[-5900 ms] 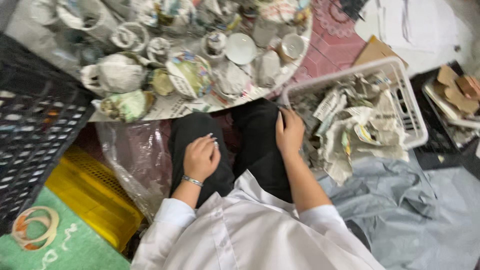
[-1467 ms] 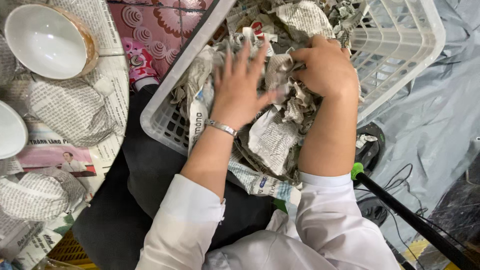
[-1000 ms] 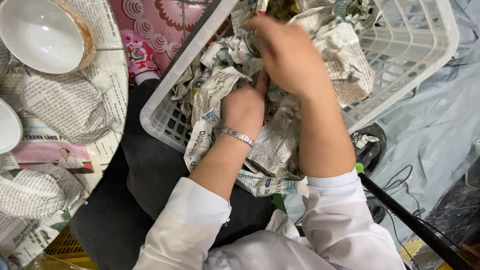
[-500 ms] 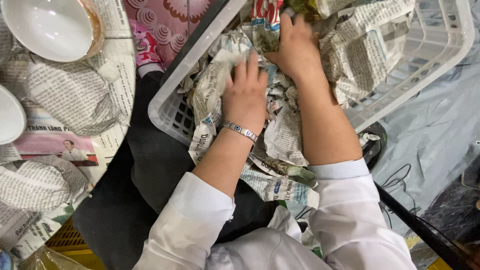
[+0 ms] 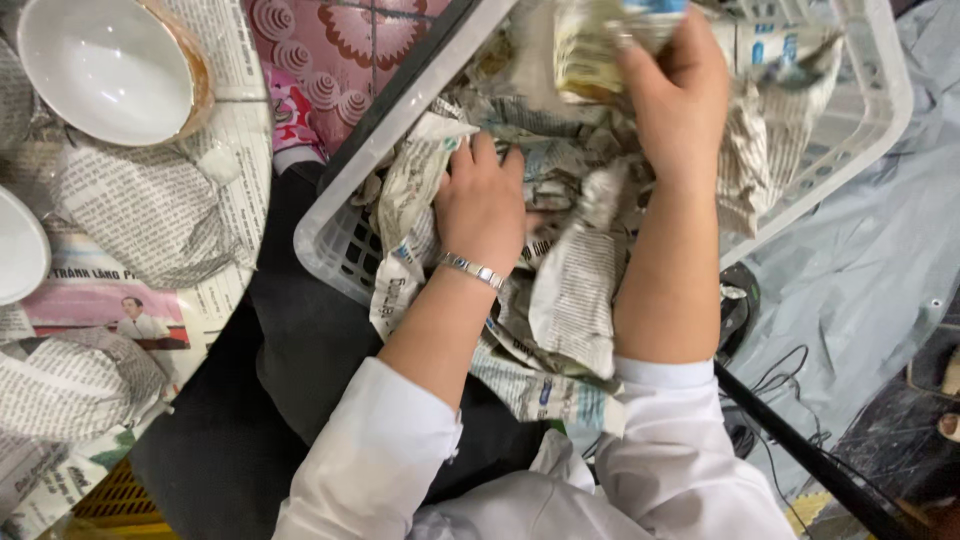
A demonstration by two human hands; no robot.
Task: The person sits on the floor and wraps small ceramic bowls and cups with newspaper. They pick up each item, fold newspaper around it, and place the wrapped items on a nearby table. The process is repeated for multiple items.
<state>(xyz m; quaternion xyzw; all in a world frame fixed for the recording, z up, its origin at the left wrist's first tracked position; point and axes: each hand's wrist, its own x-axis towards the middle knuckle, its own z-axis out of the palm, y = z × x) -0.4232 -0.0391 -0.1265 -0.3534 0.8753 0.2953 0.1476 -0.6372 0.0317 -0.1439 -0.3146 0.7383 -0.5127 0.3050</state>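
Observation:
A white plastic basket [image 5: 340,205] full of crumpled newspaper [image 5: 575,300] lies in front of me. My left hand [image 5: 482,205], with a silver bracelet on the wrist, lies on the paper near the basket's front rim, its fingers pressed into the crumpled sheets. Farther in, my right hand [image 5: 680,95] is shut on a newspaper-wrapped bundle [image 5: 600,45] and holds it above the pile. What the bundle contains is hidden.
A round table covered in newspaper [image 5: 150,260] stands at the left, with a white bowl [image 5: 105,65], a second bowl's rim [image 5: 20,245] and wrapped lumps [image 5: 70,385] on it. A grey sheet [image 5: 860,260] covers the floor at right; a black rod [image 5: 800,450] and cables lie there.
The view swung from the table to the basket. Both hands dug through the newspaper; my right hand has closed on a wrapped bundle and raised it, while the left moved nearer the front rim.

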